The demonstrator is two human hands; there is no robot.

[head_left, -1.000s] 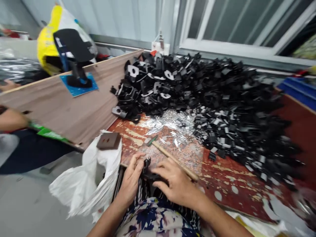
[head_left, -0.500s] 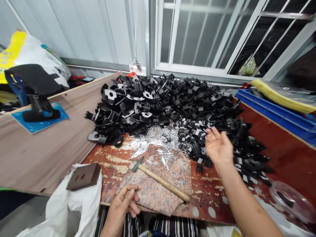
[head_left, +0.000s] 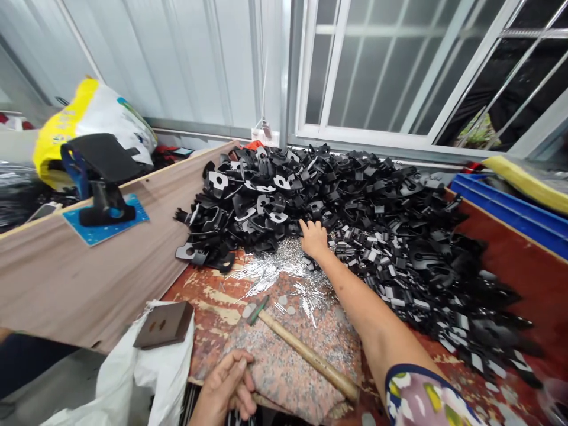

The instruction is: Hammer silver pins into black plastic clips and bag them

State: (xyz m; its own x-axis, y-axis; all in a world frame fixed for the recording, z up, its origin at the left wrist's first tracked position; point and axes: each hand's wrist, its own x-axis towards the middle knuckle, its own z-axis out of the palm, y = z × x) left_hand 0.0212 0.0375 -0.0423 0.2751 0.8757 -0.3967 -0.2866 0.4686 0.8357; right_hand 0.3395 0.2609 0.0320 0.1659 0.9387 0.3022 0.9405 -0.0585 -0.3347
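Observation:
My right hand (head_left: 315, 239) reaches to the front edge of a heap of black plastic parts (head_left: 284, 198), just above small silvery metal pieces (head_left: 290, 251). One finger points out to the left; the other fingertips are partly hidden, and I see nothing held. Low at the front, my left hand (head_left: 231, 381) hovers palm-up with loosely curled fingers, nothing visible in it. Between the hands lies a hammer (head_left: 310, 352) with a wooden handle and green head, on a speckled stone slab (head_left: 261, 361). Thin metal pins (head_left: 261, 275) are scattered behind it.
Smaller black clips (head_left: 377, 254) spread rightward across the worn red table (head_left: 213, 296). A brown block (head_left: 164, 325) rests on white cloth at left. Farther left, a black part on a stand (head_left: 106, 204) sits on a blue board. A blue crate (head_left: 510, 201) is at right.
My right hand has swung left and forward from over the small clips to the edge of the large black heap. The left hand stays low at the front. The view has shifted slightly.

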